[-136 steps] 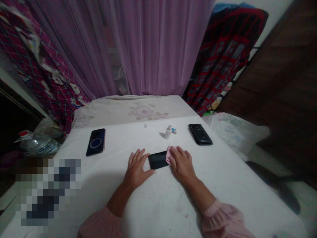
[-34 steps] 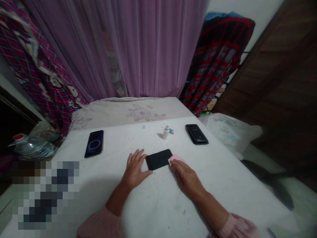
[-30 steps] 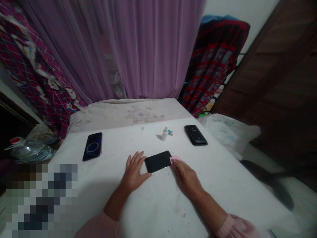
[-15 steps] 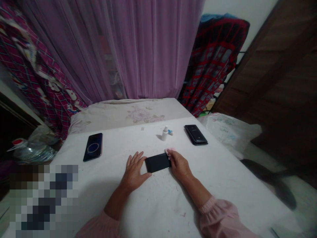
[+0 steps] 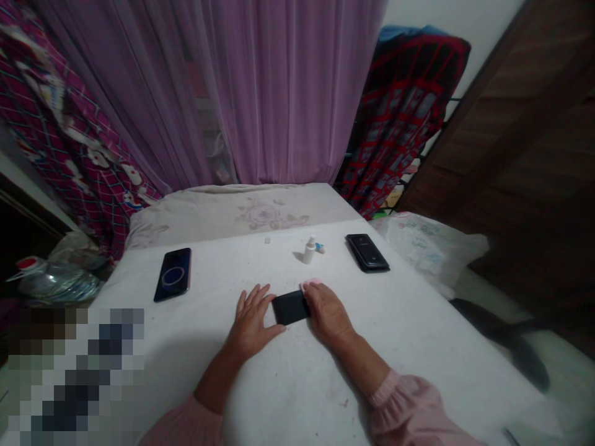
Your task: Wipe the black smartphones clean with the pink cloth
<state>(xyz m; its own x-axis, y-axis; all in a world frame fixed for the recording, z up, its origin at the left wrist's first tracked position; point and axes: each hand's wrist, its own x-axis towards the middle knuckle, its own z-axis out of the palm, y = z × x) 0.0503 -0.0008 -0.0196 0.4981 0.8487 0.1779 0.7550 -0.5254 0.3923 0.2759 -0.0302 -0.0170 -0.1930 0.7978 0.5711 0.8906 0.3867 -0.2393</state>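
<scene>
A black phone (image 5: 289, 308) lies flat on the white-covered surface in front of me, its dark face up. My left hand (image 5: 251, 322) steadies its left end, with thumb and forefinger on opposite edges and the other fingers spread on the cover. Over the right end of the phone, my right hand (image 5: 330, 316) presses a pink cloth (image 5: 310, 284) against it. Most of the cloth is hidden under the curled fingers. Just beyond the hands stands a small white spray bottle (image 5: 308, 251), and a small blue-and-white item (image 5: 320, 248) lies behind it.
Another phone (image 5: 173, 275) with a lit ring lies at the left. A dark stacked device or case (image 5: 367, 253) rests at the right. A tiny pale square (image 5: 267, 240) lies farther back. Purple curtains (image 5: 283, 93) hang behind; a large water bottle (image 5: 51, 279) stands lower left.
My right hand has slid left along the phone with the pink cloth, covering more of its right end. My left hand keeps its place.
</scene>
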